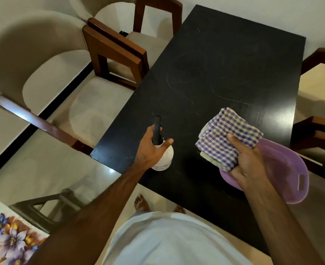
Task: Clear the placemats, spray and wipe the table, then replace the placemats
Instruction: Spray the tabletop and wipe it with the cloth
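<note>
bottle by the neck, cloth by the fold

on the left, the left hand [154,148] is wrapped round the neck of the bottle [162,155], just under its black spray head. the bottle stands upright on the black worktop [224,69], near its front edge. it looks like light, stiff plastic, probably smooth and a little slippery if wet, so the narrow neck seems the sure place to hold, with a finger free for the trigger.

further right, the right hand [247,163] pinches the folded checked cloth [228,134], thumb on top, and holds it just above the worktop. the cloth is soft and limp. a flat palm on the folded pad would likely serve better for wiping than a pinch at the edge.

under that hand a purple basket [284,169] lies at the worktop's right front. no placemats lie on the worktop.
</note>
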